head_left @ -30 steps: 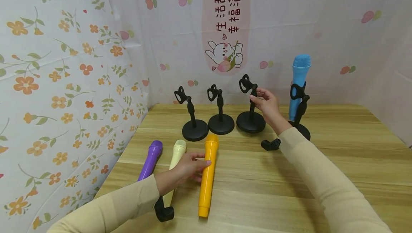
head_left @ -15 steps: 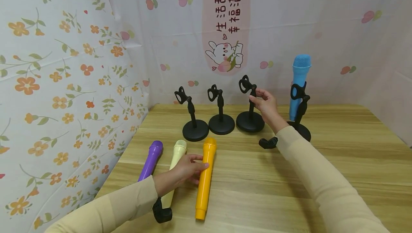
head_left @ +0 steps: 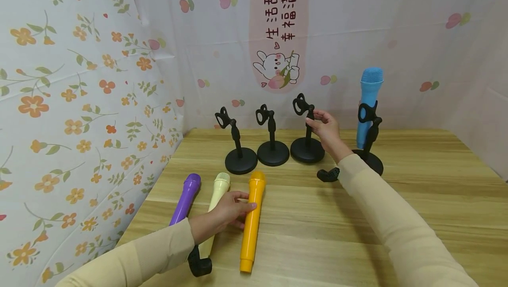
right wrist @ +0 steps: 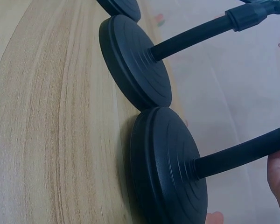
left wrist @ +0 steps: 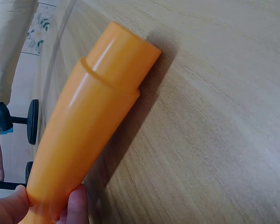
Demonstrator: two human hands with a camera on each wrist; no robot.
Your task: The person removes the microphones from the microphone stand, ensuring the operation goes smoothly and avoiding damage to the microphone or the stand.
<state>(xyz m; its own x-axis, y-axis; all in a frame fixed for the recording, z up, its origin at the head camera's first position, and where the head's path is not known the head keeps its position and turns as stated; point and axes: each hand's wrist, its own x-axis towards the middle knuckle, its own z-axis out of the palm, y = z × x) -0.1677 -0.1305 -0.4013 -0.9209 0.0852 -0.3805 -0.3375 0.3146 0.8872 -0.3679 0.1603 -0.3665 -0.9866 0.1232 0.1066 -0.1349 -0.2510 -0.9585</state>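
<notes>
My left hand [head_left: 234, 210] holds an orange microphone [head_left: 249, 238] between thumb and fingers, about halfway along it. Its head points away from me, and in the left wrist view the butt end [left wrist: 123, 56] is close over the tabletop with a shadow beside it. My right hand [head_left: 326, 129] pinches the pole of a black microphone stand [head_left: 308, 151], the third from the left. That stand's empty clip tilts up to the left. In the right wrist view its round base [right wrist: 170, 172] is right at the rim of the neighbouring base [right wrist: 135, 60].
Two more black stands [head_left: 240, 161] [head_left: 273, 153] are to the left. A blue microphone [head_left: 370, 97] stands upright at the back right, behind a fourth stand [head_left: 371, 135]. Purple [head_left: 185, 196] and cream [head_left: 219, 190] microphones lie left of my left hand on the wooden table [head_left: 317, 234].
The orange microphone has moved slightly left and toward me in my left hand. My right hand and the stand it pinches have shifted a little left, toward the neighbouring stand.
</notes>
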